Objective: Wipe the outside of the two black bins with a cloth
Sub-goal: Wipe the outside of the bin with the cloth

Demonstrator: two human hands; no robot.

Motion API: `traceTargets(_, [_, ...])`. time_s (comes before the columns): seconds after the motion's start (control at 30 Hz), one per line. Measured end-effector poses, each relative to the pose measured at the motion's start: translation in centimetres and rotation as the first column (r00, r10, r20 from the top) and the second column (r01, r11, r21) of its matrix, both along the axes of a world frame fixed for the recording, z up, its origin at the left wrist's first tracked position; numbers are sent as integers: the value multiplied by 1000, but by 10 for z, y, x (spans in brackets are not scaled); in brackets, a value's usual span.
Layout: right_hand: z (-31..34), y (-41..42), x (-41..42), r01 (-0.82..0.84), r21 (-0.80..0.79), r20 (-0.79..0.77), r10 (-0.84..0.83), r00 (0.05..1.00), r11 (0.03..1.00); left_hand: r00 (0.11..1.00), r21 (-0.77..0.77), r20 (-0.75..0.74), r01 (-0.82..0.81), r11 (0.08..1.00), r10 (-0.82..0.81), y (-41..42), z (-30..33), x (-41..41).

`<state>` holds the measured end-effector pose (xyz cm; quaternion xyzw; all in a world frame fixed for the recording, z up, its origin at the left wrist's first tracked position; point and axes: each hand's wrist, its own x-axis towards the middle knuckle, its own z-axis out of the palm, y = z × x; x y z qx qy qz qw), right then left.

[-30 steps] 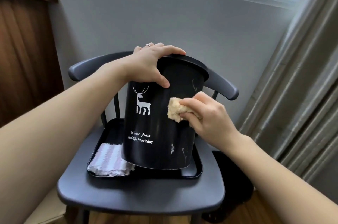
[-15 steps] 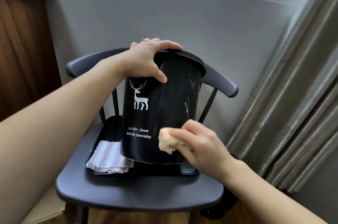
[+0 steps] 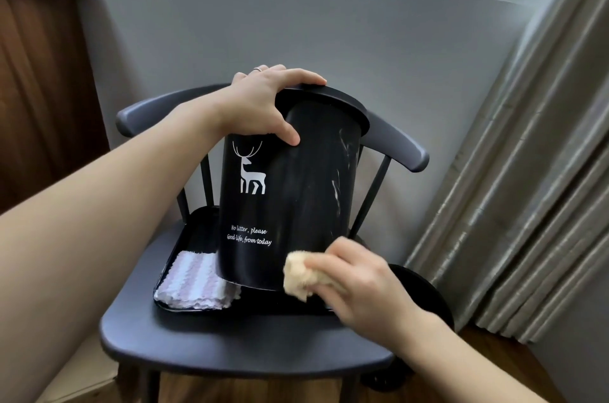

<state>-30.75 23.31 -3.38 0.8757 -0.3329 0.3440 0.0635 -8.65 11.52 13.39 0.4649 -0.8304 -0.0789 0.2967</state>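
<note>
A black bin (image 3: 296,191) with a white deer and white lettering stands tilted on a black tray (image 3: 194,231) on a dark chair. My left hand (image 3: 263,106) grips its rim, thumb on the front wall. My right hand (image 3: 356,277) holds a tan cloth (image 3: 296,275) pressed against the bin's lower right edge. White streaks show on the bin's right side. A second black bin (image 3: 425,297) stands on the floor behind my right hand, mostly hidden.
A folded pink-and-white striped cloth (image 3: 197,284) lies in the tray's front left corner. The chair seat (image 3: 230,343) extends in front of the tray. Grey curtains (image 3: 527,205) hang at the right, a wooden door (image 3: 39,89) at the left.
My right hand has wiped the tan cloth down the bin's right side, from mid-height to the bottom edge. My left hand has kept its grip on the rim.
</note>
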Motion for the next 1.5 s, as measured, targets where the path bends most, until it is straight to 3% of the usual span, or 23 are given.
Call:
traceTargets(0.1, [1,1,-3,-6,-1,-77,6,997,1000,1000,0,-4,5,1000,-5,0,0,-1])
traceTargets(0.23, [28,-20,1,152,-41,150,-144,978,988,1000,0,2,-2,1000,2,-1,0,-3])
traceTargets(0.33, [27,-22,4,177,-33,203,-166,965,984,1000,12,1,-8,1000,8,-3,1,-3])
traceTargets(0.47, [-4,0,-1,3,15,68,-4,998,1000,1000,27,-9,-1,1000,1,-3,1,-1])
traceTargets(0.57, [-7,5,-5,-29,24,-34,29,999,999,1000,33,-4,-5,999,6,-3,1,0])
traceTargets(0.73, [36,-27,9,162,-59,205,-147,968,985,1000,15,1,2,1000,-2,1,2,-5])
traceTargets(0.83, [46,-36,15,227,-32,284,-209,936,973,1000,15,9,2,1000,-3,3,2,-6])
traceTargets(1.03, [-1,-3,3,-13,29,76,11,997,1000,1000,39,-9,6,999,-5,0,2,0])
traceTargets(1.13, [-16,5,-3,-37,47,13,37,999,998,1000,51,1,-6,999,5,-1,2,0])
traceTargets(1.23, [-17,2,-4,6,15,101,-7,995,1000,999,53,30,-20,998,19,0,6,-2])
traceTargets(1.33, [-19,0,-6,50,40,225,-58,973,998,993,-49,94,-64,997,69,-3,8,-12])
traceTargets(1.5, [-20,0,-9,79,60,265,-92,960,995,956,-155,213,-173,973,204,-9,0,-34])
